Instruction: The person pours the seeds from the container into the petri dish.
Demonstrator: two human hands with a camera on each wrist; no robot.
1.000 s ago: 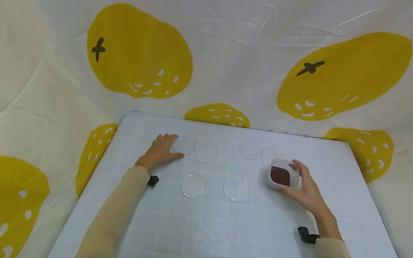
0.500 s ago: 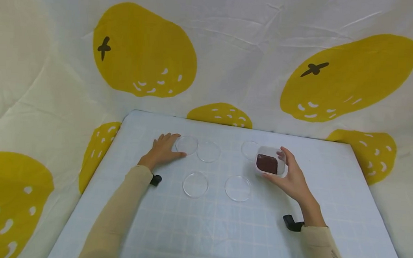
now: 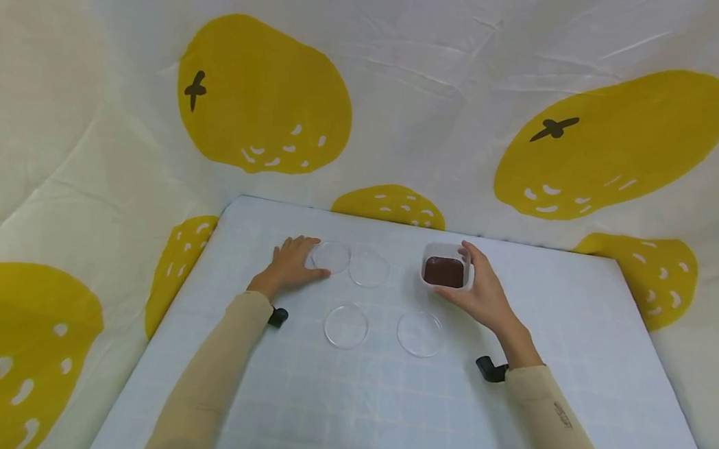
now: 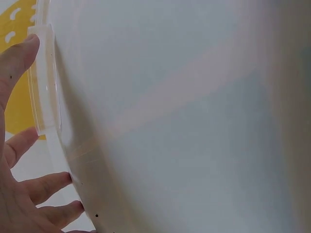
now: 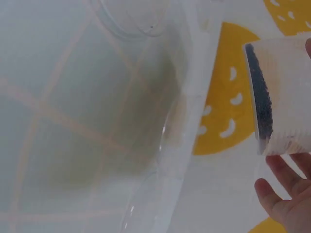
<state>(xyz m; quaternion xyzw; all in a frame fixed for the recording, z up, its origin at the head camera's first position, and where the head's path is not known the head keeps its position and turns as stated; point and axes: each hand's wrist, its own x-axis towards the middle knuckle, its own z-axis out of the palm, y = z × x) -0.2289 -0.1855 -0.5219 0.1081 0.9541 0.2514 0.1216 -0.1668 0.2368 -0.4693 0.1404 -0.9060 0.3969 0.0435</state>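
Observation:
My right hand (image 3: pixel 482 290) holds a clear square plastic box (image 3: pixel 447 250) by opposite sides, raised above the table. Dark brown matter covers its bottom; from the side, in the right wrist view, this layer (image 5: pixel 262 97) looks nearly black and grainy. On the far left of the table, my left hand (image 3: pixel 292 265) has thumb and index finger on the rim of a clear round dish (image 3: pixel 331 257), which lies flat. A second clear dish (image 3: pixel 369 270) is right beside it. Nearer to me lie two more clear dishes, a left one (image 3: pixel 346 325) and a right one (image 3: pixel 420 334).
A pale blue checked cloth covers the table (image 3: pixel 348 416). Behind it hangs a white curtain (image 3: pixel 415 118) with big yellow fruit prints. A black wrist mount (image 3: pixel 491 370) sticks out beside the right sleeve, another black mount (image 3: pixel 277 317) beside the left.
My right hand has carried the box leftward and slightly away from me; it now hides the two far right dishes seen earlier. The left hand stays at its dish. The view has shifted slightly.

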